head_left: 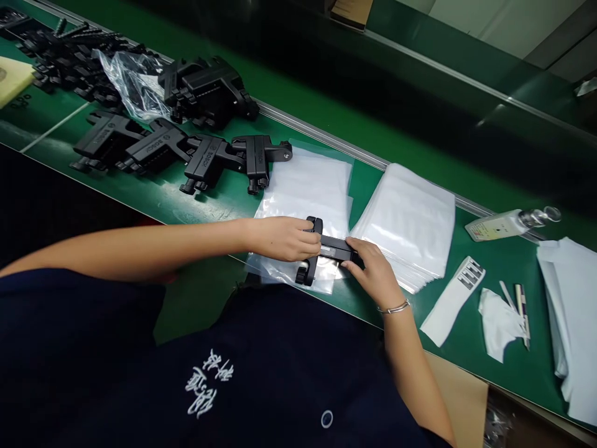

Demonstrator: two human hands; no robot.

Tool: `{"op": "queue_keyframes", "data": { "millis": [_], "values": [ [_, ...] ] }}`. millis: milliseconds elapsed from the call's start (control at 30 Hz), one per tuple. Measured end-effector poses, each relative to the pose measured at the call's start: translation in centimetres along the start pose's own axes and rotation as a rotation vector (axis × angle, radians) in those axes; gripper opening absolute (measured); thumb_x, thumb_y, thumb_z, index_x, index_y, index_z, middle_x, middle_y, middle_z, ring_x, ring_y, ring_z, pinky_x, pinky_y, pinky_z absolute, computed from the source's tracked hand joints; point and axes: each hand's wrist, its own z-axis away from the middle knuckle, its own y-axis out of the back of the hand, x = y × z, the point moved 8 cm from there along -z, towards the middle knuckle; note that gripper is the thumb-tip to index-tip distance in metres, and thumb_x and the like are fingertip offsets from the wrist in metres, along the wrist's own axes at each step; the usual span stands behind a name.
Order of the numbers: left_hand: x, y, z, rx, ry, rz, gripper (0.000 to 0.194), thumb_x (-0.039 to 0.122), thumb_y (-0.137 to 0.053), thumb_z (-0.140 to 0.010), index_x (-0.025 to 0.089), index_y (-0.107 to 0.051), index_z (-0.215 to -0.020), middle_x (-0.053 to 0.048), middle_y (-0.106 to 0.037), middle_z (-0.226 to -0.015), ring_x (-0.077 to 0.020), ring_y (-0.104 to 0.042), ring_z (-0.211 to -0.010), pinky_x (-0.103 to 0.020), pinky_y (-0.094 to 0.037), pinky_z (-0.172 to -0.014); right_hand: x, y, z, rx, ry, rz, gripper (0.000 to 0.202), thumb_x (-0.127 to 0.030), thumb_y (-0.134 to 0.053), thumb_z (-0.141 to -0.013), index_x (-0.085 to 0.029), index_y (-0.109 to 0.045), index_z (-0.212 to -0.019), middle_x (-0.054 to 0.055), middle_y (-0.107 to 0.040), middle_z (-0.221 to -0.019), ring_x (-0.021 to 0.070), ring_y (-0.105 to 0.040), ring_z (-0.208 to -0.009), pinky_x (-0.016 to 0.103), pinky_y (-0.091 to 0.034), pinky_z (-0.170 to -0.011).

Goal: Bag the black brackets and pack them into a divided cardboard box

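A black plastic bracket [337, 247] with a small pale label lies over clear plastic bags [305, 180] near the table's front edge. My left hand [284, 239] is closed on the bracket's left part, fingers bent over it. At the bracket's right end, my right hand [373, 269] grips it between thumb and fingers. A knob sticks out below the bracket, at its left end. Just right of my right hand is a stack of clear bags [410, 218].
Several black brackets [205, 163] stand in a row at the left, with a pile of more [209, 90] behind. On the right are a bottle [499, 225], a label strip [454, 298], crumpled paper [500, 323], pens [522, 311] and white sheets [573, 323].
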Motion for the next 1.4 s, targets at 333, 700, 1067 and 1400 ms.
{"op": "queue_keyframes", "data": {
  "millis": [333, 700, 1067, 1400],
  "values": [
    [-3.5, -1.3, -4.1, -0.241, 0.343, -0.032, 0.027, 0.033, -0.061, -0.084, 0.022, -0.053, -0.107, -0.006, -0.067, -0.102, -0.0219, -0.062, -0.09, -0.028, -0.043, -0.066, 0.2, -0.1, 0.2, 0.012, -0.011, -0.038, 0.047, -0.044, -0.053, -0.091, -0.025, -0.051, -0.134, 0.011, -0.062, -0.128, 0.0304, -0.056, -0.119, 0.054, -0.046, -0.1],
    [-2.2, -1.5, -6.7, -0.273, 0.402, -0.078, 0.038, 0.034, -0.064, -0.084, 0.017, -0.048, -0.114, -0.011, -0.068, -0.097, -0.0266, -0.065, -0.091, -0.03, -0.047, -0.067, 0.7, -0.3, 0.2, 0.013, -0.034, -0.075, 0.047, -0.051, -0.05, -0.092, -0.027, -0.052, -0.132, 0.01, -0.063, -0.126, 0.0314, -0.056, -0.118, 0.054, -0.045, -0.1],
    [-2.8, -1.1, -4.4, -0.266, 0.508, -0.101, 0.038, 0.038, -0.063, -0.085, 0.016, -0.047, -0.113, -0.01, -0.068, -0.096, -0.0266, -0.066, -0.085, -0.029, -0.043, -0.062, 0.6, -0.1, 0.1, 0.017, -0.007, -0.065, 0.047, -0.047, -0.053, -0.091, -0.025, -0.053, -0.132, 0.011, -0.063, -0.126, 0.0314, -0.057, -0.117, 0.053, -0.046, -0.099],
    [-3.6, -1.1, -3.9, -0.062, 0.562, 0.105, 0.041, 0.029, -0.063, -0.081, 0.018, -0.05, -0.118, -0.01, -0.061, -0.118, -0.0274, -0.056, -0.109, -0.035, -0.043, -0.086, 0.5, -0.5, 0.0, -0.033, 0.012, -0.022, 0.056, -0.044, -0.053, -0.091, -0.019, -0.043, -0.14, 0.015, -0.061, -0.125, 0.0321, -0.055, -0.114, 0.053, -0.048, -0.095]
  ]
}}
